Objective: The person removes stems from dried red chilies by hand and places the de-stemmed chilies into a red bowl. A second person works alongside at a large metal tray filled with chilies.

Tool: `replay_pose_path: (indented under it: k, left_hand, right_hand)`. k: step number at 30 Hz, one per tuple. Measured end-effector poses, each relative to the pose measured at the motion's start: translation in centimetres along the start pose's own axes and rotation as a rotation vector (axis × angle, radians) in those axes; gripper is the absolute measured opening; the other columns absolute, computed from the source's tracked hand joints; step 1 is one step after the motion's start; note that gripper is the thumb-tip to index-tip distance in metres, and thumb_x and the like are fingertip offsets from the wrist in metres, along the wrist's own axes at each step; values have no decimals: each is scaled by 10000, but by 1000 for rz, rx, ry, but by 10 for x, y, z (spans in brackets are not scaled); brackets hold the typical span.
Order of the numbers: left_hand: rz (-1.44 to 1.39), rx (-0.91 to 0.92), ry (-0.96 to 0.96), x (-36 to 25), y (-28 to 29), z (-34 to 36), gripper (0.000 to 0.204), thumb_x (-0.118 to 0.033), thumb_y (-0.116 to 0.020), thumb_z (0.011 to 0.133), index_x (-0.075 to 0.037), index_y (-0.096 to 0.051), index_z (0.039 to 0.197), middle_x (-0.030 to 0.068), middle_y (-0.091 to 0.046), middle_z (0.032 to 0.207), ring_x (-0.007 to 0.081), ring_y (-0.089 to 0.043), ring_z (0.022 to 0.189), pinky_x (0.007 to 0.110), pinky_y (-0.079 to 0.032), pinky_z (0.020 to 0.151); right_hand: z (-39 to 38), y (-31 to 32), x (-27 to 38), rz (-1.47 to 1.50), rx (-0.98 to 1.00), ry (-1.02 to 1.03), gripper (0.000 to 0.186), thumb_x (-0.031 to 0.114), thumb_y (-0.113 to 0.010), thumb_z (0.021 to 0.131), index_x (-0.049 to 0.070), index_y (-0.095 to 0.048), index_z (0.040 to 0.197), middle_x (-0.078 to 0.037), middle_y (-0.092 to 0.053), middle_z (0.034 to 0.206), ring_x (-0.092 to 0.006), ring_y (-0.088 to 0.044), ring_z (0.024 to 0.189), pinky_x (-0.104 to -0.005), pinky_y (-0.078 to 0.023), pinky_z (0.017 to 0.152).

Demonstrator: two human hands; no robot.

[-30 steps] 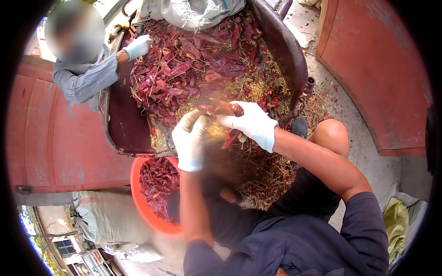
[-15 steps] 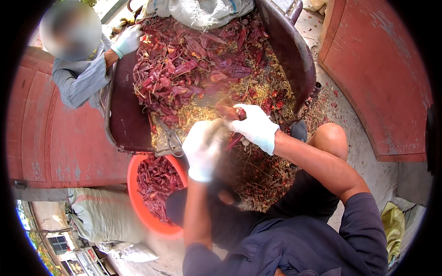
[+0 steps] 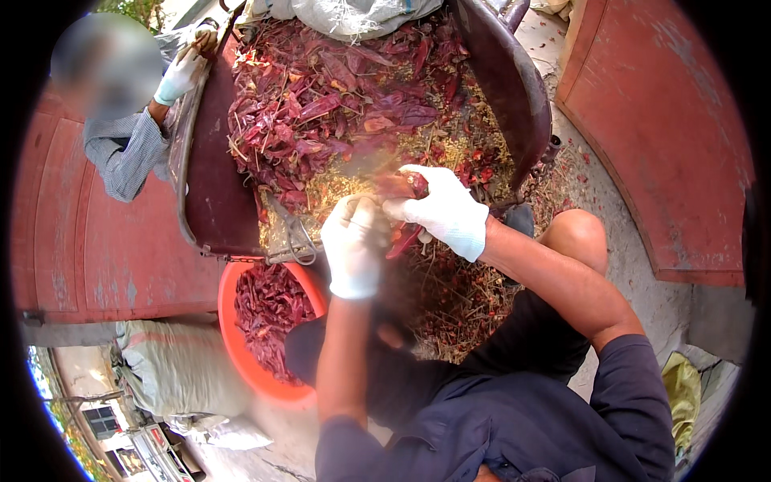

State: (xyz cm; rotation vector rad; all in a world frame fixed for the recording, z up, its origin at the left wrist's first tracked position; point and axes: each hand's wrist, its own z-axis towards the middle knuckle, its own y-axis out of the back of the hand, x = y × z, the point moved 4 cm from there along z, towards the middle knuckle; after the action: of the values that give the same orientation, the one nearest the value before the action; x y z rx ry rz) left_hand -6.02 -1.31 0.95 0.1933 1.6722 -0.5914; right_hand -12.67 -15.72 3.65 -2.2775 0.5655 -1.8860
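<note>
My right hand (image 3: 446, 210), in a white glove, is closed around a dried red chili pepper (image 3: 393, 187). Below its fingers hangs another dried red chili (image 3: 404, 240). Close by on the left, my gloved left hand (image 3: 353, 247) has its fingers curled in a pinch near the first pepper's end; what they hold is hidden and partly blurred. Both hands are over the near edge of a dark red metal cart bed (image 3: 221, 217). Inside it lies a heap of dried red chilies (image 3: 321, 104), with loose yellow seeds (image 3: 329, 191) scattered at the near side.
An orange tub (image 3: 230, 309) of dried chilies stands beside my left knee. Stems and scraps (image 3: 458, 313) cover the ground between my legs. A co-worker's gloved hand (image 3: 181, 76) is at the cart's left rim. White sacks (image 3: 181, 365) lie at lower left; a red metal panel (image 3: 658, 136) stands right.
My left hand has shifted slightly up and away from the right hand. The right hand keeps the chili. The co-worker's hand has drawn back left from the heap to the cart's rim.
</note>
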Motion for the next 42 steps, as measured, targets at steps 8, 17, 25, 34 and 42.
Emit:
replay_pose_path:
  k: [8,17,25,34,42]
  left_hand:
    - [0,-289,38,-8,43,37,356,-383,-586,1013,-52,-639,892,29,-627,748,123,-572,606,261,-488,567]
    - [1403,-110,-378,5,20,129,316,-267,-653,916,-69,-708,1156,164,-716,1078,310,-693,995,358,-519,883]
    - [1661,-75,-352,15,17,132,233,-289,-667,897,-108,-727,1032,165,-698,995,342,-671,938,409,-519,796]
    - [758,-133,-162,-14,44,64,169,-132,-652,962,9,-699,1041,23,-689,900,88,-585,785,258,-499,711]
    - [474,-44,-126,-37,-26,-9,297,-119,-646,970,38,-639,1223,71,-707,1016,109,-652,834,232,-528,688]
  right_hand:
    - [-7,-13,-8,-236,237,-24,264,233,-760,824,35,-644,954,-15,-599,727,-73,-484,645,-295,-427,566]
    - [1,-11,-17,-259,310,-61,335,326,-786,823,55,-599,883,-41,-682,806,-118,-639,657,-277,-474,534]
    - [3,-9,-21,-242,323,-136,324,330,-783,795,59,-631,886,-36,-614,732,-103,-536,641,-316,-449,559]
    - [1,1,-20,37,76,-125,255,233,-716,894,36,-611,1018,-33,-637,815,-140,-612,609,-258,-420,468]
    - [2,8,-19,215,-122,-110,231,258,-705,924,84,-642,1063,10,-653,855,-78,-592,660,-252,-461,526]
